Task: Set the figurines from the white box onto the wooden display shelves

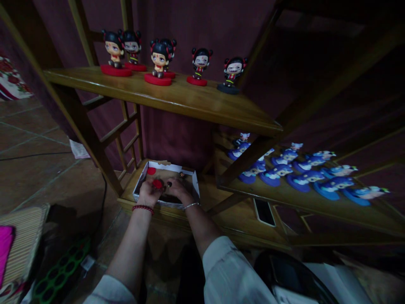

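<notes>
Over a low cardboard box (195, 185), my left hand (148, 194) is closed around a round red base (157, 183). Close beside it, my right hand (179, 188) pinches a small dark-topped figurine (169, 184), which is mostly hidden by the fingers. I cannot tell whether the figurine touches the base. Inside the box lie another red base (151, 171) and another small figurine (181, 174).
Several black-haired figurines (158, 59) stand on the wooden shelf (177, 99) above my hands. Blue figurines (276, 173) fill a lower shelf at right. A phone (264, 212) lies on the bottom board. A mat-topped seat (25, 236) is at left.
</notes>
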{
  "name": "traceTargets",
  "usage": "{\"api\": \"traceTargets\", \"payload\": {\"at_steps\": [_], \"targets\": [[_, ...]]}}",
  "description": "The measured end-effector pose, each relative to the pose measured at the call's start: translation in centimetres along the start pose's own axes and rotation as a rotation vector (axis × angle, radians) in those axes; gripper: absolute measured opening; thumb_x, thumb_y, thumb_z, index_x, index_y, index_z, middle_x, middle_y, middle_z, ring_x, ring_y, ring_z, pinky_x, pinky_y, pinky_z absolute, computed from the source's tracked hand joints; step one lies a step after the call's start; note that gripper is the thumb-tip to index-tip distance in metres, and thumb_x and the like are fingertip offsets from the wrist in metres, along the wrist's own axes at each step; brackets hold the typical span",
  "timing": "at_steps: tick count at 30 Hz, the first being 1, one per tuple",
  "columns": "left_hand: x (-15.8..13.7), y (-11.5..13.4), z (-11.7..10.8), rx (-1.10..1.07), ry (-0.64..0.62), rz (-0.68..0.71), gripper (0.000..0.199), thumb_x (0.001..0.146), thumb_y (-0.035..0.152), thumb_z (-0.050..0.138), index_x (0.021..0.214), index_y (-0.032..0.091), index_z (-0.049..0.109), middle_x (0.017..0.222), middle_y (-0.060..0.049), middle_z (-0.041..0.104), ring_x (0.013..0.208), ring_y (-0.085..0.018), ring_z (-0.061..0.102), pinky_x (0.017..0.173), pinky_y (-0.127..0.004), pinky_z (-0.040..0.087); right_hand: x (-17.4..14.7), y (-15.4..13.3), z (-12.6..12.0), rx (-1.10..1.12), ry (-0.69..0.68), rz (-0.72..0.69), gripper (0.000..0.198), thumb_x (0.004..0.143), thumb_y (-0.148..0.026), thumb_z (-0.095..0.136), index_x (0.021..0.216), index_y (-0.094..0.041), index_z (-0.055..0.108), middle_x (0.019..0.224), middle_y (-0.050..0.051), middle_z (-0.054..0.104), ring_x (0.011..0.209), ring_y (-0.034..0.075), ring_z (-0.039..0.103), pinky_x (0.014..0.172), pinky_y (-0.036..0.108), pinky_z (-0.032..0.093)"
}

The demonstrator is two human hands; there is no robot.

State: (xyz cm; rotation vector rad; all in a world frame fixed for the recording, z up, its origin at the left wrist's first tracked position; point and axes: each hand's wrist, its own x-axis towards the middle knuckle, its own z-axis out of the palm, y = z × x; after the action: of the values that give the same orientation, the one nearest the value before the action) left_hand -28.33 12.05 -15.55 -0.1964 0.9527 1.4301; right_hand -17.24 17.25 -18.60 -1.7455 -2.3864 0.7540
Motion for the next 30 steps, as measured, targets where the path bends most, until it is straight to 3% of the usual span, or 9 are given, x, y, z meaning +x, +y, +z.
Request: {"api": "traceTargets", "payload": {"at_steps": [10,16,26,30], "targets": [[0.2,-0.4,0.2,0.017,0.009,-0.038,0.012,0.069,0.011,0.04,0.062,0.017,0.048,0.052,-0.001,0.053,0.05,-0.015,0.052,0.064,-0.037,0.044,-0.5,0.2,-0.5,0.055,0.022,0.033,0.031,0.063,-0.017,0.061,0.094,-0.026,0.063,0.099,0.001,0.062,0.093,0.017,0.055,0.08,0.023,0.041],[0.4,-0.7,0.2,0.005,-0.014,-0.052,0.017,0.071,0.011,0.041,0.055,0.017,0.041,0.048,0.001,0.048,0.047,-0.014,0.049,0.064,-0.037,0.044,-0.6,0.6,-0.6,0.134,0.017,0.06,0.027,0.071,-0.014,0.052,0.093,-0.024,0.062,0.1,0.001,0.063,0.093,0.016,0.055,0.08,0.024,0.041],[0.5,-1.0,0.5,0.028,0.022,-0.088,0.016,0.071,0.012,0.043,0.055,0.017,0.042,0.046,0.002,0.047,0.046,-0.014,0.048,0.067,-0.038,0.043,0.1,2.5,0.7,0.302,0.074,0.168,0.033,0.066,-0.017,0.056,0.099,-0.023,0.059,0.092,-0.001,0.063,0.083,0.013,0.057,0.07,0.021,0.042],[0.6,-0.9,0.3,0.042,0.017,-0.129,0.012,0.07,0.014,0.044,0.059,0.016,0.047,0.048,0.002,0.048,0.047,-0.014,0.049,0.067,-0.039,0.042,0.6,3.3,1.5,0.334,0.113,0.143,0.035,0.062,-0.016,0.058,0.097,-0.023,0.059,0.09,-0.001,0.064,0.079,0.014,0.057,0.067,0.021,0.042]]}}
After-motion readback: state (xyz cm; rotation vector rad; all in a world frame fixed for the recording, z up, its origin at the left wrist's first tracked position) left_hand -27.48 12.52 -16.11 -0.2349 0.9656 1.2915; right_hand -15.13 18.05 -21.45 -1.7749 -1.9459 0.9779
